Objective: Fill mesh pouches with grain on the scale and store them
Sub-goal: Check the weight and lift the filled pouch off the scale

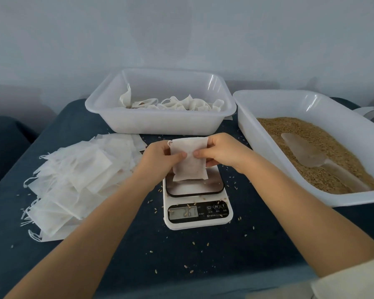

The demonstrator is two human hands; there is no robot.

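A big dark blue table (121, 244) fills the lower part of the frame. On the right side sits a large white tub (307, 100) full of brown grain (324, 169), with a clear scoop (304, 152) lying in it. At the upper middle is a second white tub (160, 124) that holds a few pouches already done. On the left lies a messy pile of empty pouches (73, 180).

In the middle is a small white scale (194, 203). Its screen seems to read 26.1, but the digits are faint.

Just above the scale's plate, 2 hands hold 1 mesh pouch (189, 160). The left hand (158, 160) pinches its left side between thumb and fingers. The right hand (220, 152) pinches its right side the same way. The pouch stands upright and its bottom edge looks like it touches the plate.

Loose grains (192, 270) are scattered on the table and on the scale.

What could go wrong: the hands may press down on the pouch, so the number would be false. Stray grains on the scale could add weight too. If the top is not held wide open, grain may spill out beside it.
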